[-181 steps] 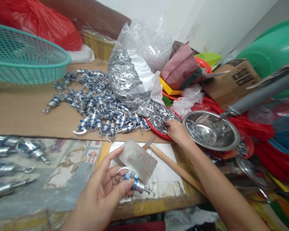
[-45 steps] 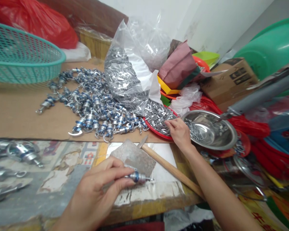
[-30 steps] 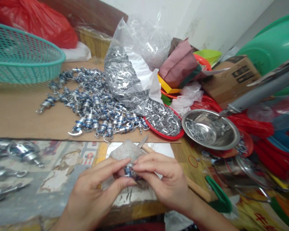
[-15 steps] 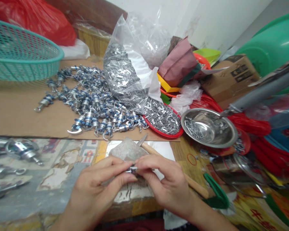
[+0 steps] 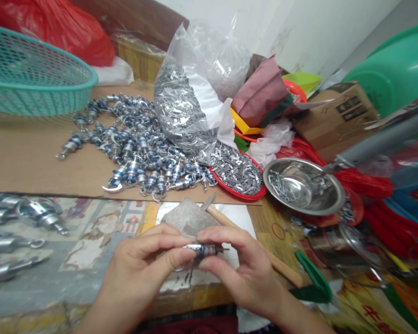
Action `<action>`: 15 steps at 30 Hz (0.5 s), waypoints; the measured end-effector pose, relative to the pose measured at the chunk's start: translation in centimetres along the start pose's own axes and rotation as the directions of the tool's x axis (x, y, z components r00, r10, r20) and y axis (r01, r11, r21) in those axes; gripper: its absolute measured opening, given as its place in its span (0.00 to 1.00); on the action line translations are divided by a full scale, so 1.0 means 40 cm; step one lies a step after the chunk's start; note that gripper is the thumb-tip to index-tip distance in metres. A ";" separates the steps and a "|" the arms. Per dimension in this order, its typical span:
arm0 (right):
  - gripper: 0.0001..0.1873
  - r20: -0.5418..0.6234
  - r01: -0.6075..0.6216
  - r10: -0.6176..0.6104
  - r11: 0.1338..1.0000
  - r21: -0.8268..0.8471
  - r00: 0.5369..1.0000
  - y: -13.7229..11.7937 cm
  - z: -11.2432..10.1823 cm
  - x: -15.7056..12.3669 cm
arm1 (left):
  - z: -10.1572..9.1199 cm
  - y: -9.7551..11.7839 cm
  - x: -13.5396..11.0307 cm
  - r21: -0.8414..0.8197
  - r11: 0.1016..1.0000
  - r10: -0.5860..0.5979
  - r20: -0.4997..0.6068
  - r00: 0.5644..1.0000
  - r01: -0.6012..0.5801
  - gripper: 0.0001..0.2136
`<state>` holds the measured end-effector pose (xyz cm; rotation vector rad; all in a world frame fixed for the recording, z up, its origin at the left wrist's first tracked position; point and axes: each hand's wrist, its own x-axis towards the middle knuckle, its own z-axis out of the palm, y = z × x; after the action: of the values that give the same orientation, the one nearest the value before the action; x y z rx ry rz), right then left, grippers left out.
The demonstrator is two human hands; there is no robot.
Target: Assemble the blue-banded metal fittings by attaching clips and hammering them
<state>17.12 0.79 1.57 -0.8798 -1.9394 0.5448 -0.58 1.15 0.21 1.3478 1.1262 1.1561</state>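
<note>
Between both hands lies a small silver cylindrical metal fitting with a blue band (image 5: 205, 251), held about level, a thin pin sticking out of its right end. My left hand (image 5: 144, 262) pinches its left end with thumb and fingers, hiding that part. The thumb and fingers of my right hand (image 5: 244, 262) close around its right portion. Just beyond the hands is a grey block (image 5: 186, 217) on white paper. Beside it lies a hammer (image 5: 226, 220), its wooden handle passing behind my right hand. Similar silver-and-blue fittings (image 5: 132, 169) are heaped on the cardboard.
More fittings (image 5: 38, 215) lie at left, near a turquoise basket (image 5: 38, 99). A clear bag of metal clips (image 5: 181, 106) leans beside a red dish (image 5: 226, 189) of clips. Right of it stand a steel bowl (image 5: 336, 204) with pins and a cardboard box (image 5: 337, 116).
My right fingers have spread a little wider, and more of the fitting now shows between the hands, with its blue band and pin visible. The view has shifted slightly.
</note>
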 end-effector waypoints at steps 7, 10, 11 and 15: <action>0.09 0.223 0.417 -0.357 0.836 -0.356 0.907 0.001 -0.027 -0.001 | -0.003 0.025 0.005 0.165 0.986 0.034 -0.021 0.999 -0.030 0.05; 0.10 0.158 0.364 -0.330 0.872 -0.327 0.931 0.002 -0.029 -0.001 | -0.009 0.033 0.008 0.203 0.978 0.054 -0.024 0.998 -0.048 0.05; 0.10 0.133 0.332 -0.305 0.896 -0.296 0.943 0.003 -0.027 -0.001 | -0.011 0.034 0.007 0.201 0.979 0.037 -0.018 0.999 -0.033 0.06; 0.08 0.059 0.170 -0.163 0.973 -0.158 0.985 -0.010 -0.010 -0.004 | -0.007 0.039 -0.009 0.019 0.989 -0.149 0.032 0.988 0.148 0.04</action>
<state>17.39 0.42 1.94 -0.8008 -2.0989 0.3137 -0.81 0.69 1.74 1.2685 1.1932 1.0150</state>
